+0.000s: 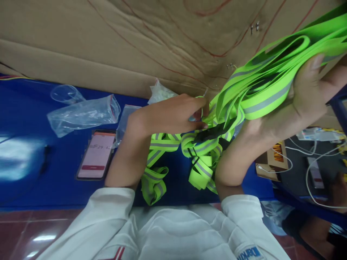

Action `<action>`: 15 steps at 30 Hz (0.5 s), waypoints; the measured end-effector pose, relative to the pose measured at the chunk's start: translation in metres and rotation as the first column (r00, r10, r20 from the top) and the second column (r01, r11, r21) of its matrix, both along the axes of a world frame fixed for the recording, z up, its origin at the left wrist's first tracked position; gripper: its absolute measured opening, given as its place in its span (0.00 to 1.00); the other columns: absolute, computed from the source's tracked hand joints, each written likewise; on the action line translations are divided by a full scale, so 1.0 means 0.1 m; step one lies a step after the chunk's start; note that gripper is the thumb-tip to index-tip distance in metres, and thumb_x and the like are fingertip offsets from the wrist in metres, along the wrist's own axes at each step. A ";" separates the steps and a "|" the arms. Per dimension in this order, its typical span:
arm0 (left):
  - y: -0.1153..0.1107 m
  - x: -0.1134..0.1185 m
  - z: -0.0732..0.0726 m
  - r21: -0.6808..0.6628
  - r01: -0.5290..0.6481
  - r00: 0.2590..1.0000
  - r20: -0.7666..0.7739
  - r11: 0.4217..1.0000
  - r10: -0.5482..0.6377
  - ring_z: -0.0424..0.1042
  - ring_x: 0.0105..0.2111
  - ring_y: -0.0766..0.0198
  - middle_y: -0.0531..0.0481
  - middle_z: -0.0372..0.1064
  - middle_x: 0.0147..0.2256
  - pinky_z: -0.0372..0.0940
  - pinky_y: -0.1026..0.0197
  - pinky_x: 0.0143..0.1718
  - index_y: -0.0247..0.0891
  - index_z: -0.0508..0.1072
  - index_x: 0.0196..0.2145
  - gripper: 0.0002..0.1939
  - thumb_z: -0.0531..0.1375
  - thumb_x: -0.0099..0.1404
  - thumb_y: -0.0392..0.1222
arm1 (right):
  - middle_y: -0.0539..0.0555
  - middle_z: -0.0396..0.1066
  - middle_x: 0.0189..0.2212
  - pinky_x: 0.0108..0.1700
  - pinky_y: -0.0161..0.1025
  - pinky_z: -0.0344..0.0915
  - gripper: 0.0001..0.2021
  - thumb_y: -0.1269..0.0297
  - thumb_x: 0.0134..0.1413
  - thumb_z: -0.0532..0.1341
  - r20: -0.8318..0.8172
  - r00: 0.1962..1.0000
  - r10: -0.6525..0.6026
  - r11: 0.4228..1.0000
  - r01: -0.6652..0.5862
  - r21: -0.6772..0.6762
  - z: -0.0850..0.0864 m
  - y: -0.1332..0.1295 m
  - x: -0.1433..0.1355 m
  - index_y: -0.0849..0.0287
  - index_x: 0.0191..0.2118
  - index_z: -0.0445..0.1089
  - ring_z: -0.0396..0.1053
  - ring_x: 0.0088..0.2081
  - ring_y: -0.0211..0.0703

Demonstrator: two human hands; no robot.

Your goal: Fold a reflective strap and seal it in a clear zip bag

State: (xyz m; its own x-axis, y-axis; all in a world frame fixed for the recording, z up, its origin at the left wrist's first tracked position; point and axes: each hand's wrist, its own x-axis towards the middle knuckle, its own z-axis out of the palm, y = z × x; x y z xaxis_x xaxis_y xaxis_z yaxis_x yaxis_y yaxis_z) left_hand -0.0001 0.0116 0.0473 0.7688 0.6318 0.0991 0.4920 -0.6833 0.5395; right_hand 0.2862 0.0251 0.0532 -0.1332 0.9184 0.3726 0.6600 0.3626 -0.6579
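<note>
My right hand [307,85] is raised at the right and holds a thick looped bundle of neon yellow-green reflective straps [267,101] with grey stripes. The thumb lies along the bundle's near side, while some fingers are hidden behind it. My left hand [179,113] is closed at the lower end of the bundle, its fingertips pinching a strap beside a black piece [213,133]. More of the same reflective strap [202,169] hangs in loose loops between my forearms, and another length [155,184] trails down at the left, over the blue table.
On the blue table [29,119], a phone [96,155] with a lit screen lies left of my forearm, near clear plastic bags [84,113]. A brown board with red wires [162,43] stands behind. At right are an open cardboard box [273,159], white cables [309,180] and another person's hand [340,191].
</note>
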 end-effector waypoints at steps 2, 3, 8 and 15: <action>0.01 0.02 0.04 -0.061 0.053 0.998 0.037 0.997 -0.051 0.72 0.33 0.62 0.51 0.74 0.33 0.61 0.59 0.35 0.39 0.74 0.40 0.13 0.56 0.74 0.51 | 0.38 0.50 0.73 0.61 0.61 0.68 0.32 0.30 0.67 0.40 0.027 0.999 -0.029 0.999 0.028 0.038 -0.03 0.01 -0.09 0.30 0.68 0.62 0.45 0.75 0.71; 0.01 0.02 0.07 -0.100 0.098 0.993 0.077 0.990 -0.091 0.70 0.30 0.65 0.52 0.71 0.30 0.59 0.60 0.33 0.39 0.73 0.37 0.17 0.53 0.76 0.53 | 0.39 0.49 0.73 0.62 0.61 0.68 0.31 0.32 0.68 0.41 0.040 0.997 -0.060 0.995 0.057 0.080 -0.05 0.01 -0.16 0.30 0.70 0.59 0.45 0.75 0.71; 0.04 0.03 0.10 -0.316 0.305 0.944 0.227 0.899 -0.240 0.67 0.31 0.68 0.54 0.69 0.31 0.60 0.65 0.32 0.38 0.69 0.35 0.19 0.53 0.76 0.56 | 0.43 0.47 0.73 0.67 0.58 0.64 0.29 0.50 0.74 0.29 -0.182 0.884 -0.431 0.724 0.459 0.515 -0.10 0.00 -0.75 0.33 0.75 0.43 0.44 0.76 0.63; 0.26 0.01 -0.08 -0.330 0.272 0.957 0.191 0.904 -0.218 0.73 0.42 0.63 0.48 0.74 0.44 0.65 0.65 0.41 0.36 0.71 0.44 0.17 0.64 0.67 0.52 | 0.49 0.64 0.60 0.63 0.56 0.69 0.22 0.52 0.72 0.44 -0.064 0.902 -0.427 0.765 0.398 0.506 0.15 -0.19 -0.89 0.34 0.65 0.63 0.52 0.74 0.62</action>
State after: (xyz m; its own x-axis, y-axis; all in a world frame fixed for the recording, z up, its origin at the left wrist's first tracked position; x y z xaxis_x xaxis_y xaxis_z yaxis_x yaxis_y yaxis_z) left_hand 0.0009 0.0375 0.0391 0.8976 0.4397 0.0305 0.2304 -0.5270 0.8180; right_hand 0.1976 0.0063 0.0677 0.1837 0.5803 0.7934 0.8495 0.3124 -0.4251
